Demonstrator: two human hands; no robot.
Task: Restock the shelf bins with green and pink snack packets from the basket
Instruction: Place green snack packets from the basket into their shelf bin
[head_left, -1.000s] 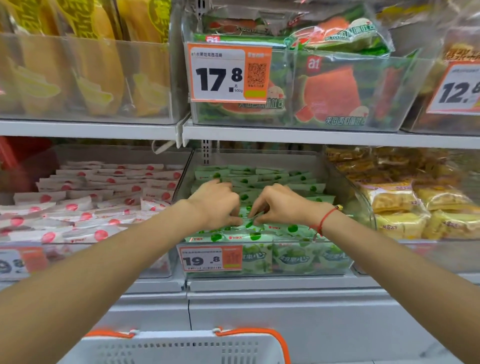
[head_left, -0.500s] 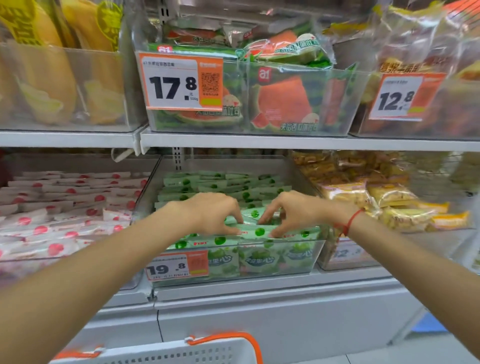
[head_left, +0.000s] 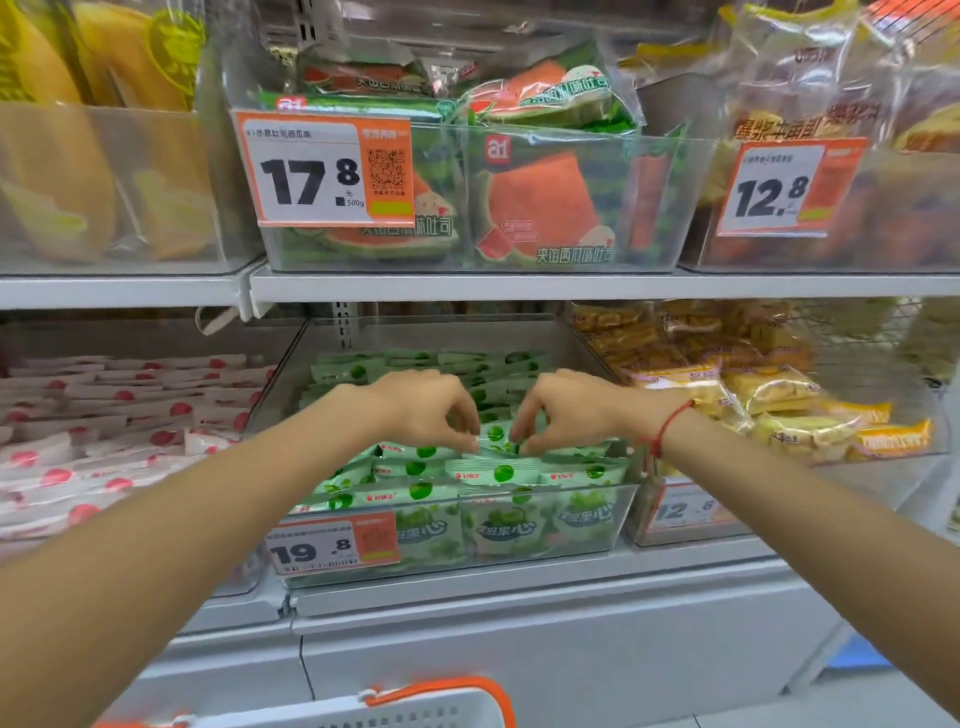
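Observation:
A clear shelf bin (head_left: 621, 512) on the lower shelf is packed with green snack packets (head_left: 501, 474) standing in rows. My left hand (head_left: 428, 408) and my right hand (head_left: 569, 410) reach into it side by side. Their curled fingertips meet on one green packet (head_left: 496, 434) on top of the front rows and pinch its two edges. To the left, another clear bin holds white and pink snack packets (head_left: 130, 410). The white basket (head_left: 363, 714) with an orange handle (head_left: 491, 696) shows only its rim at the bottom edge; its contents are hidden.
The upper shelf edge (head_left: 519, 287) runs just above my hands, carrying bins of watermelon toast packets (head_left: 545, 208) and yellow bags (head_left: 78, 171). Right of the green bin is a bin of yellow cakes (head_left: 779, 405). An orange 19.8 price tag (head_left: 332, 545) covers the bin's front left.
My hands have lifted from lying flat on the green packets to touching one with the fingertips. The view has shifted slightly to the right and closer.

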